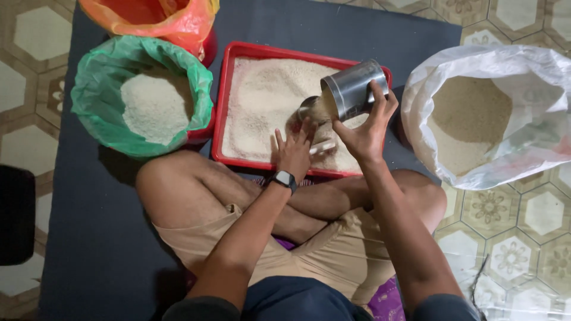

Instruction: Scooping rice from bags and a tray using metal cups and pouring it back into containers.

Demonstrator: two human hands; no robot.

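A red tray full of white rice lies on the dark mat in front of my crossed legs. My right hand grips a shiny metal cup, tilted on its side over the tray's right part, its mouth facing left with rice at the rim. My left hand, with a dark watch on the wrist, rests flat with fingers spread on the rice just below the cup's mouth.
A green-lined bowl of rice stands left of the tray, an orange bag behind it. A large white sack of rice sits open at the right. A dark mat covers the patterned tile floor.
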